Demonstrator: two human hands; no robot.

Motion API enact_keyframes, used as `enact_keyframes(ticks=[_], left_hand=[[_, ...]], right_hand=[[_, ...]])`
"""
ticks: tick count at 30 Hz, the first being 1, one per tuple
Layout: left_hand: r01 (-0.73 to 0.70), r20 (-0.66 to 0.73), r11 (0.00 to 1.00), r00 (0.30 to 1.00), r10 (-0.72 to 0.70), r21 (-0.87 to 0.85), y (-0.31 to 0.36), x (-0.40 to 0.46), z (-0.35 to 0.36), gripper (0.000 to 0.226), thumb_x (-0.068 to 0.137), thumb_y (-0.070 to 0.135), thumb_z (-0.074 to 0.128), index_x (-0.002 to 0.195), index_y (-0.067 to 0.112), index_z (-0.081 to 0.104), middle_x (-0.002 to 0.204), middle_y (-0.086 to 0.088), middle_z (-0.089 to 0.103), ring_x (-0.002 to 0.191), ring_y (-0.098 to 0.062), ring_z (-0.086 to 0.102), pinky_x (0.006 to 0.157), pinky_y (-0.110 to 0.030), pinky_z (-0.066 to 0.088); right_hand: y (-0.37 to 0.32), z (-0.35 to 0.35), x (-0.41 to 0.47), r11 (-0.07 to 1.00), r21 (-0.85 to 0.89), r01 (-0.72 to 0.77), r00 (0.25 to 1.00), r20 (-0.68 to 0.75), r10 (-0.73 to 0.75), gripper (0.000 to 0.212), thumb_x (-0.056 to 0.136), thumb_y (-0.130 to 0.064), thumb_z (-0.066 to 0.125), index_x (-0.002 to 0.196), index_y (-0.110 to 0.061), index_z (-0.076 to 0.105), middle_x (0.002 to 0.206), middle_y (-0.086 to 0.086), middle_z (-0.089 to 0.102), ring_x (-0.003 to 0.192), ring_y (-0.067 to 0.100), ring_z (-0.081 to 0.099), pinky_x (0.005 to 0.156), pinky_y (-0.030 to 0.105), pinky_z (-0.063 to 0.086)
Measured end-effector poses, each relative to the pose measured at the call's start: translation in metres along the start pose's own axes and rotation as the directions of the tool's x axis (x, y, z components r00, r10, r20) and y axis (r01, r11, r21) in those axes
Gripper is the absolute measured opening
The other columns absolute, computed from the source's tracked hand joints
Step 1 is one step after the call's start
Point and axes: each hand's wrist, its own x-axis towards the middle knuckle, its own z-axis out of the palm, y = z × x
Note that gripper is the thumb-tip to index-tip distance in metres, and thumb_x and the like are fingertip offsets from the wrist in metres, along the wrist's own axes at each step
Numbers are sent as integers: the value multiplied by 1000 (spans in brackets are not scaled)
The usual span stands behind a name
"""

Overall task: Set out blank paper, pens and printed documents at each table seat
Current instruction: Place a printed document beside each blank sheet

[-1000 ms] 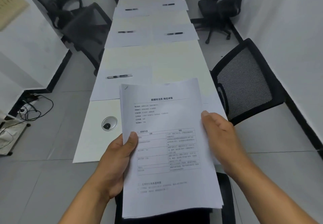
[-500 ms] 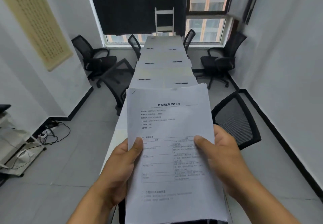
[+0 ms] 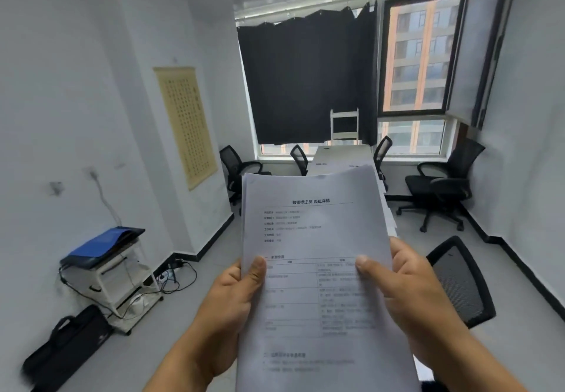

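Both hands grip a stack of printed documents (image 3: 318, 269) held upright before the camera: the left hand (image 3: 232, 303) pinches its left edge with the thumb on the top sheet, the right hand (image 3: 406, 294) pinches the right edge likewise. Beyond the stack, the far end of the tabletop (image 3: 339, 154) shows, flanked by black chairs (image 3: 440, 184). At left a white cart (image 3: 113, 275) carries a blue folder (image 3: 101, 243); a black bag (image 3: 64, 349) lies on the floor beside it.

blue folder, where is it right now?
Head view, lower left: the blue folder lies atop the white cart against the left wall, above the black bag on the floor.
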Motion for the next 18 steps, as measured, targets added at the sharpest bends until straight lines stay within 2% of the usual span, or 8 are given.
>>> enact_keyframes(ticks=[3,7,10,13,18], left_hand=[[-56,-11,998,998,56,14,30,-24,-11,50,101,37,67,136,2,72,131,-26,77,119,-46,76,92,-57,67],[-115,-28,993,993,116,24,60,-43,-33,49,99,38,67,134,4,74,132,-24,77,121,-45,76,98,-60,64],[-157,-37,987,987,158,22,79,-53,-57,36,101,36,64,123,14,82,132,-23,77,121,-43,76,95,-55,66],[-197,-69,980,978,198,18,100,-60,-95,32,100,37,63,116,19,84,131,-21,78,119,-41,77,90,-49,68],[-272,-97,959,956,278,76,139,-63,-185,39,98,39,65,123,15,82,128,-17,80,117,-34,79,86,-40,68]], right_hand=[[-22,24,-7,999,18,35,999,31,-35,23,108,-12,63,113,-30,77,111,10,83,98,35,82,74,43,68],[-41,61,-5,996,22,90,995,38,-91,26,106,-10,66,112,-32,78,112,9,83,100,36,81,83,54,67],[-48,95,-1,994,24,103,993,58,-105,29,105,-7,67,109,-33,79,111,11,83,99,38,81,90,62,64],[-52,139,5,992,10,122,988,89,-123,28,105,-9,66,111,-33,79,109,11,83,96,38,81,87,63,66],[-47,237,15,990,6,138,986,97,-138,23,104,-5,66,119,-19,75,106,12,83,93,40,80,83,61,66]])
